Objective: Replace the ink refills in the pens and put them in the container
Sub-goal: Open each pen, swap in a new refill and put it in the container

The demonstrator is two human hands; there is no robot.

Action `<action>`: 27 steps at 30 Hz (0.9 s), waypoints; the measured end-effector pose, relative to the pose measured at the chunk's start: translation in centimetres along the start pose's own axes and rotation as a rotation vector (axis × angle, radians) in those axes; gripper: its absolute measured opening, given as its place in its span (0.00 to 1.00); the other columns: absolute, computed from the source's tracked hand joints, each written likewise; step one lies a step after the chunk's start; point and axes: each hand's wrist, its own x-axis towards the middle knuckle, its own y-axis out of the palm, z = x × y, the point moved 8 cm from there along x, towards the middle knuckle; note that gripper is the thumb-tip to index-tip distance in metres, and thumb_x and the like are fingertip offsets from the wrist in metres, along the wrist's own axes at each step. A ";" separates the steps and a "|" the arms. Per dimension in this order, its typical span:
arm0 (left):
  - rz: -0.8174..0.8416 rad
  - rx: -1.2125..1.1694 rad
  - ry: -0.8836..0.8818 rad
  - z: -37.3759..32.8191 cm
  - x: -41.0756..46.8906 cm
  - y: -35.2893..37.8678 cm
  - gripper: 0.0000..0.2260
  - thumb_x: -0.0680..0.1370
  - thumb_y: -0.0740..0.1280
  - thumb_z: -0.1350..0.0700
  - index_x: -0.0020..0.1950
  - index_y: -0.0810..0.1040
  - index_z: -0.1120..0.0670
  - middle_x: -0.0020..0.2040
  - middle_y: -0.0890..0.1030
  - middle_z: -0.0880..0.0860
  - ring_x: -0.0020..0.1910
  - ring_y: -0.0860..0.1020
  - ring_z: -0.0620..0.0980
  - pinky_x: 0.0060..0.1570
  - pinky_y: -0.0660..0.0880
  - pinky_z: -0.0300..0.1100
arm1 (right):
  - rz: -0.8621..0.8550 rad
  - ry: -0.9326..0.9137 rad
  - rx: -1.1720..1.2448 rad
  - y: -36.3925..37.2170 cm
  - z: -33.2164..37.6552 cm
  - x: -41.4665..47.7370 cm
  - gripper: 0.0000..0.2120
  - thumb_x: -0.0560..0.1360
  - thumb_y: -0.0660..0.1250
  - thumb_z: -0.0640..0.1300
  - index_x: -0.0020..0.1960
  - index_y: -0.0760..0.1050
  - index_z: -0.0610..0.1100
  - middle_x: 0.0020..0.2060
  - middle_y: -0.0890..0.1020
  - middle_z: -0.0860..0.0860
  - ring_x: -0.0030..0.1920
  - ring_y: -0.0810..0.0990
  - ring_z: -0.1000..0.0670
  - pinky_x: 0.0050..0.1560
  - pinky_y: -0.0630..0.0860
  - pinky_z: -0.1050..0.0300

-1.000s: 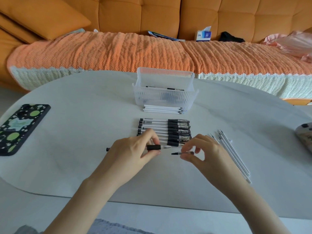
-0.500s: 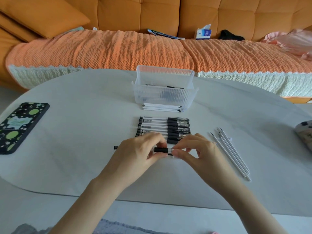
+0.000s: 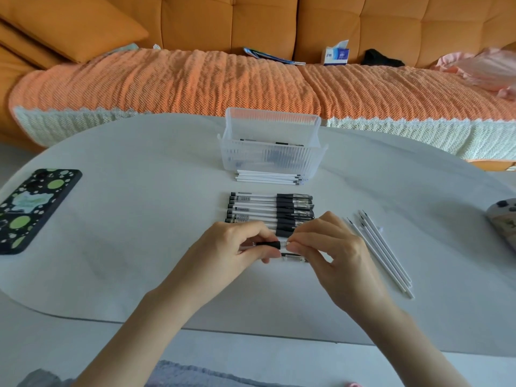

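Black-gripped pen (image 3: 268, 244) was held level over the white counter (image 3: 139, 219), left hand (image 3: 229, 252) curled round its barrel, right hand (image 3: 332, 255) pinching its tip end, just before the row of pens (image 3: 268, 210).

place: home living room | signs: orange tufted sofa (image 3: 335, 26), knitted throw (image 3: 195, 82), tissue box (image 3: 336, 55)

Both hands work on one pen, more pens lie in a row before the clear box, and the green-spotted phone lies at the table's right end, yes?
No: the head view shows the green-spotted phone at the left end of the table. The left hand and right hand hold one pen, and the row of pens lies before the clear container.
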 end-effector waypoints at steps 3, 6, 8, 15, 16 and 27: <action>0.001 -0.012 0.021 -0.3 -0.1 -0.1 0.10 0.70 0.69 0.49 0.44 0.81 0.54 0.34 0.81 0.41 0.36 0.79 0.37 0.40 0.72 0.27 | -0.030 -0.042 -0.019 -0.3 0.5 0.0 0.03 0.71 0.69 0.37 0.41 0.82 0.40 0.39 0.81 0.51 0.42 0.71 0.54 0.47 0.67 0.71; 0.033 -0.047 -0.043 0.1 0.0 0.1 0.09 0.70 0.68 0.48 0.43 0.80 0.54 0.33 0.81 0.43 0.33 0.77 0.36 0.36 0.68 0.24 | -0.022 0.000 -0.006 -0.2 0.4 0.0 0.03 0.70 0.70 0.39 0.42 0.82 0.42 0.39 0.81 0.53 0.43 0.72 0.56 0.46 0.67 0.72; 0.027 0.023 -0.040 0.4 0.0 0.1 0.07 0.71 0.70 0.48 0.43 0.80 0.51 0.35 0.81 0.40 0.35 0.77 0.35 0.37 0.67 0.24 | 0.020 0.087 0.047 0.2 -0.3 0.0 0.03 0.69 0.71 0.42 0.41 0.83 0.44 0.38 0.80 0.56 0.42 0.71 0.61 0.44 0.66 0.75; -0.046 0.217 0.045 -0.2 -0.1 -0.6 0.14 0.70 0.75 0.53 0.45 0.70 0.43 0.44 0.75 0.39 0.40 0.76 0.43 0.38 0.72 0.33 | 0.064 0.258 0.148 0.3 -1.8 -0.5 0.03 0.68 0.72 0.46 0.41 0.82 0.52 0.39 0.80 0.61 0.41 0.71 0.57 0.38 0.67 0.71; -0.071 0.244 0.056 -0.3 -0.1 -0.9 0.12 0.70 0.74 0.51 0.45 0.72 0.44 0.42 0.76 0.39 0.40 0.76 0.42 0.38 0.73 0.36 | 0.065 0.258 0.145 0.4 -1.7 -0.5 0.03 0.68 0.71 0.46 0.41 0.82 0.52 0.41 0.80 0.61 0.41 0.72 0.57 0.38 0.67 0.70; -0.086 0.316 0.098 -0.5 -0.1 -0.9 0.11 0.71 0.73 0.49 0.47 0.72 0.43 0.44 0.74 0.38 0.34 0.74 0.42 0.35 0.71 0.32 | 0.067 0.328 0.183 0.0 -2.1 -0.4 0.08 0.68 0.74 0.39 0.41 0.82 0.52 0.43 0.80 0.59 0.41 0.71 0.55 0.39 0.67 0.67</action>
